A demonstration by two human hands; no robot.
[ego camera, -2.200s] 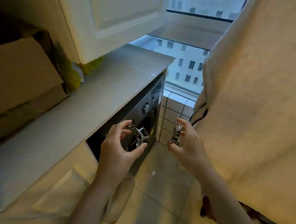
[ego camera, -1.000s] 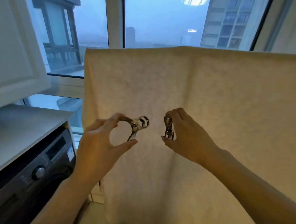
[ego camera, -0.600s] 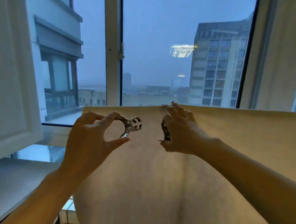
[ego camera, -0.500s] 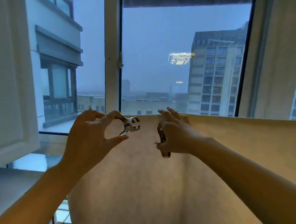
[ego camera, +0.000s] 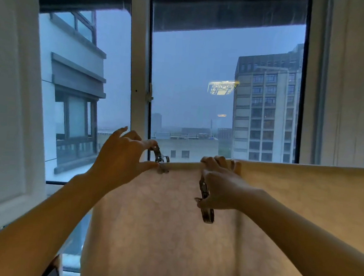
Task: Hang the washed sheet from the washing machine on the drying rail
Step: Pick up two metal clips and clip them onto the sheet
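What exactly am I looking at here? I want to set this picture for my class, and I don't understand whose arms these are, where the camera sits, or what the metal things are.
There is no machine here. These are a person's two bare arms, seen from one camera worn on the head, which looks forward and down. A pale sheet hangs folded over at its top edge, in front of a window. The rail itself is hidden beneath the fold. The left hand pinches a metal clip right at that top edge. The right hand hooks its fingers over the fold and holds a second clip against the cloth below.
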